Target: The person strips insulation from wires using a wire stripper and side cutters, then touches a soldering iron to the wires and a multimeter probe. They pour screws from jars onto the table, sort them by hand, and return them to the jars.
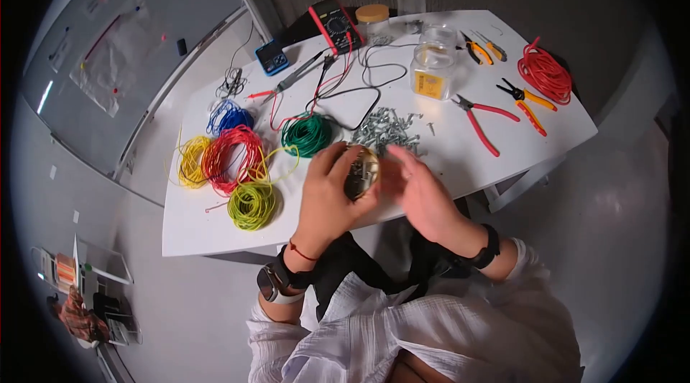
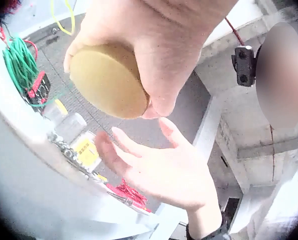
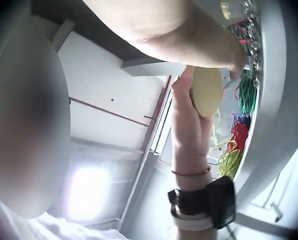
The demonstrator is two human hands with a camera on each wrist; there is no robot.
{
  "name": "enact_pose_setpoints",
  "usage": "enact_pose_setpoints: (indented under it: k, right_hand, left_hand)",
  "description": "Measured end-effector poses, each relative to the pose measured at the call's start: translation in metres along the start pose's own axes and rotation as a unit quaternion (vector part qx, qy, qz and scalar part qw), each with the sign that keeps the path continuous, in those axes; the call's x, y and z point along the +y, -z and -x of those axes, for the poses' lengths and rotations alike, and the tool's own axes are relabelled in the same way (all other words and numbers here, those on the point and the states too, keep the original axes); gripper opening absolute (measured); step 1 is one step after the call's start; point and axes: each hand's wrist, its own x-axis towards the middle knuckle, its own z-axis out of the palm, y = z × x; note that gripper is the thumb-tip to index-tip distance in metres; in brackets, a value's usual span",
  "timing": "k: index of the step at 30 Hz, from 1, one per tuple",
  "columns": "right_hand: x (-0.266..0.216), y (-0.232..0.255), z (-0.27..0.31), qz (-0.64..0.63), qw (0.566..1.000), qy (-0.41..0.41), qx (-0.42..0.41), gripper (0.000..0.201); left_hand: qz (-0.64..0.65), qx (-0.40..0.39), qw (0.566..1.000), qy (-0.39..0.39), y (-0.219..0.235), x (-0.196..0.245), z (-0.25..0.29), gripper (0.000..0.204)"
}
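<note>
Near the front edge of the table, the left hand (image 1: 325, 200) grips a round lid-like dish (image 1: 374, 176) by its rim, with small metal pieces inside. Its smooth tan underside (image 2: 109, 82) shows in the left wrist view, below the left hand (image 2: 154, 45). The right hand (image 1: 429, 203) is raised just right of the dish, fingers extended and somewhat blurred; in the left wrist view this hand (image 2: 164, 172) holds nothing. Whether its fingertips touch the dish I cannot tell. A pile of screws (image 1: 384, 128) lies on the table just beyond both hands.
Coils of red (image 1: 233, 160), green (image 1: 307, 134), blue and yellow wire lie to the left. A multimeter (image 1: 336, 26), a cork-topped jar (image 1: 373, 24) and clear containers (image 1: 433, 70) stand at the back. Red-handled cutters (image 1: 483, 121), more pliers and a red cable (image 1: 544, 74) are at right.
</note>
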Motion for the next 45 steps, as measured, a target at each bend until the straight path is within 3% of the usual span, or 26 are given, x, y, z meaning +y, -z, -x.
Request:
enact_pose_setpoints:
  k: [2,3,6,9,14,16,19,24,29,32,34,36,38,40,42,45]
  right_hand:
    - [-0.005,-0.004,-0.011,-0.258,0.949,-0.180,-0.029,0.032]
    - [-0.002,-0.004,-0.015,-0.269,0.943,-0.187,-0.052,0.031]
    - [-0.004,-0.006,-0.016,-0.313,0.921,-0.234,0.001,0.029]
    - [0.004,0.004,-0.020,-0.300,0.925,-0.234,0.010,0.029]
    - [-0.022,0.018,-0.034,-0.300,0.925,-0.230,-0.024,0.033]
    - [-0.030,0.029,-0.046,-0.283,0.935,-0.215,0.001,0.034]
    - [-0.039,0.044,-0.061,-0.255,0.942,-0.213,0.057,0.034]
    - [-0.052,0.057,-0.074,-0.225,0.936,-0.261,0.064,0.038]
    - [-0.059,0.068,-0.087,-0.169,0.953,-0.241,0.077,0.039]
    - [-0.062,0.072,-0.093,-0.114,0.963,-0.233,0.074,0.039]
    - [-0.061,0.073,-0.098,-0.066,0.969,-0.228,0.067,0.039]
    - [-0.059,0.073,-0.101,-0.041,0.969,-0.231,0.083,0.039]
    - [-0.058,0.073,-0.105,-0.045,0.967,-0.235,0.090,0.039]
    - [-0.056,0.074,-0.107,-0.048,0.965,-0.240,0.098,0.040]
    - [-0.054,0.076,-0.111,-0.038,0.965,-0.243,0.092,0.036]
    - [-0.054,0.076,-0.115,0.036,0.973,-0.217,0.075,0.034]
  left_hand:
    - [0.013,-0.013,0.999,-0.037,-0.010,0.011,-0.010,0.052]
    - [0.042,-0.026,0.998,-0.041,-0.015,0.017,-0.012,0.052]
    - [0.019,-0.015,0.998,-0.059,-0.033,0.016,-0.009,0.058]
    - [0.043,-0.054,0.996,-0.053,-0.033,0.015,-0.008,0.065]
    - [0.043,-0.040,0.997,-0.041,-0.006,0.013,0.003,0.069]
    - [-0.028,-0.064,0.997,-0.042,0.001,0.002,0.015,0.063]
    - [-0.039,-0.056,0.996,-0.063,0.007,-0.013,0.034,0.047]
    - [-0.069,-0.096,0.986,-0.115,0.051,-0.028,0.100,0.029]
    - [-0.192,-0.113,0.973,0.057,0.134,-0.041,0.198,0.013]
    - [-0.236,-0.080,0.953,0.172,0.192,-0.022,0.203,0.015]
    - [-0.192,-0.088,0.941,0.263,0.215,0.004,0.173,0.017]
    - [-0.150,-0.118,0.957,0.220,0.210,0.034,0.126,0.021]
    - [-0.041,-0.177,0.977,0.114,0.183,0.039,0.090,0.028]
    - [0.043,-0.217,0.975,-0.024,0.128,0.035,0.053,0.037]
    - [-0.008,-0.205,0.968,-0.143,0.067,0.021,0.028,0.044]
    - [-0.055,-0.185,0.968,-0.163,0.002,-0.010,0.007,0.057]
